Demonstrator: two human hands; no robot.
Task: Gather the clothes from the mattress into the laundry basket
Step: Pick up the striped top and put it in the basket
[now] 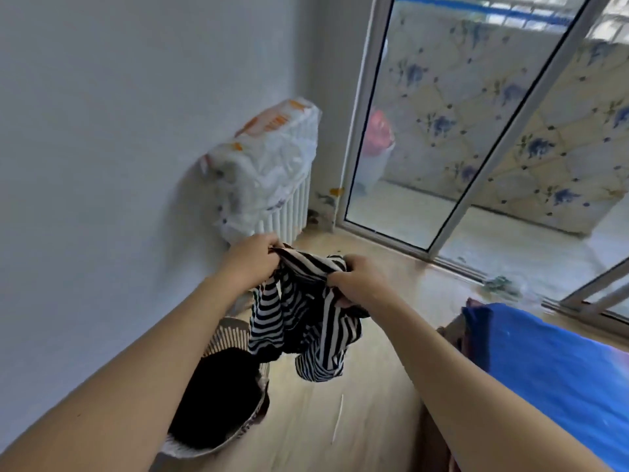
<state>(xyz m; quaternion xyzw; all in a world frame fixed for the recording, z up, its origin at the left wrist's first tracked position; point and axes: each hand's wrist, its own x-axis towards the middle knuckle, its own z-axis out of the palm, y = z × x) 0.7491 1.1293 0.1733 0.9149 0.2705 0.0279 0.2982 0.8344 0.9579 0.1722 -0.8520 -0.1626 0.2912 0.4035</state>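
A black-and-white striped garment [306,321] hangs in the air, bunched at its top. My left hand [252,260] grips its left upper edge and my right hand [360,281] grips its right upper edge. Below and to the left, the laundry basket [221,338] with slatted sides stands on the floor by the wall, with dark clothing [221,400] inside it. The garment's lower end dangles over the basket's right rim. The mattress with a blue cover [551,376] lies at the lower right.
A white radiator [292,206] draped with a plastic bag stands against the wall ahead. Sliding glass doors [442,131] open onto a balcony with a floral mattress leaning there. The floor [360,420] between basket and mattress is light wood.
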